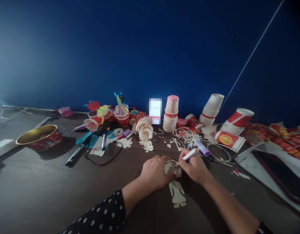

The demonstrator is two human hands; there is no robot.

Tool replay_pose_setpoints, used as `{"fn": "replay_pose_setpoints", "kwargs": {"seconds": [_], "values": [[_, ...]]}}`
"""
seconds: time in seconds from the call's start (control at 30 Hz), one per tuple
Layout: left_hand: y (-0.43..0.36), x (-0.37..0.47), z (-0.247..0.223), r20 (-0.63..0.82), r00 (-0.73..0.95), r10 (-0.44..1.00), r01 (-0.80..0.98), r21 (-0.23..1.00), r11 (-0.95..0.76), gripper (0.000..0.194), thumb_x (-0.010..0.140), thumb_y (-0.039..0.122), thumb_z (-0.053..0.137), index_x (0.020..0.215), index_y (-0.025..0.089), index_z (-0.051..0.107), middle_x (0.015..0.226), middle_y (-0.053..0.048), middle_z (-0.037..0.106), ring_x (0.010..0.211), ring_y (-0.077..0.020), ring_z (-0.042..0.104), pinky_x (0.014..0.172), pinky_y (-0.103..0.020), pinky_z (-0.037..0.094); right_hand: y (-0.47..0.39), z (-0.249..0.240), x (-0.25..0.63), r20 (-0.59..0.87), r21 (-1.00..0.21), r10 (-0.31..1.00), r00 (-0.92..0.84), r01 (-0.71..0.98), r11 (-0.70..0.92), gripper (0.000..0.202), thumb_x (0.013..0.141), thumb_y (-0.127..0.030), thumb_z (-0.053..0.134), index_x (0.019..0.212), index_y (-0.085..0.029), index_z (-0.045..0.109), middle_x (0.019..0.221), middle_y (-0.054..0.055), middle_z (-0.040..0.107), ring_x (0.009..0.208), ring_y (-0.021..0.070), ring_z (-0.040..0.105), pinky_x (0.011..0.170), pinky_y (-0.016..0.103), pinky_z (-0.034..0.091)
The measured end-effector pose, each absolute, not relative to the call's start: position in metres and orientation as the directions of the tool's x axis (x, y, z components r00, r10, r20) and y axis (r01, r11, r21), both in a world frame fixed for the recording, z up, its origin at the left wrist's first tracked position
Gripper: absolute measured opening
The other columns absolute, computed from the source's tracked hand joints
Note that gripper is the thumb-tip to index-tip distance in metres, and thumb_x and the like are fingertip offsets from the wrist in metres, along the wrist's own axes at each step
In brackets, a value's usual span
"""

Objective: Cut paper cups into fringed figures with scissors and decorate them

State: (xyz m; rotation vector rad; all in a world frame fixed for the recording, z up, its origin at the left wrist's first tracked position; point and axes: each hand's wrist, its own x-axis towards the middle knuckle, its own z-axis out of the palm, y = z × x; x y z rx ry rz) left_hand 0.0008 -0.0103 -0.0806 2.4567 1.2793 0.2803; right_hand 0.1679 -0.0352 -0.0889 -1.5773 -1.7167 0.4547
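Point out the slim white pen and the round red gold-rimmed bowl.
Slim white pen (189, 155), head view: middle of barrel.
Round red gold-rimmed bowl (50, 142), head view: outer wall.

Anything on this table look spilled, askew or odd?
Yes: small white scraps lie strewn across the dark tabletop, like litter. At right, a white, red-banded paper cup stack leans askew, and a red and white paper cup lies on its side.

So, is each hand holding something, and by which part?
The right hand holds a white pen near its lower end. The left hand touches the pale cut-out at its left edge; whether it grips or only presses cannot be told.
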Motion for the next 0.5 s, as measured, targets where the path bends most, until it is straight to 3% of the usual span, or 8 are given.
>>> {"fn": "replay_pose_setpoints", "kwargs": {"seconds": [0.5], "values": [[-0.0107,0.0014,-0.079,-0.009,0.562,0.827,0.764,0.389,-0.515,0.05,0.064,0.049,0.055,0.109,0.028,0.053,0.095,-0.005,0.062,0.088,-0.0239,0.058,0.076,-0.033,0.044,-0.0343,-0.0908,0.1679,0.278,-0.722,0.96,0.031,0.666,0.187,0.012,0.068,-0.019,0.049,0.056,-0.021,0.046,0.046,-0.005,0.045,0.047,0.0126,0.043,0.047,0.024,0.033]]}}
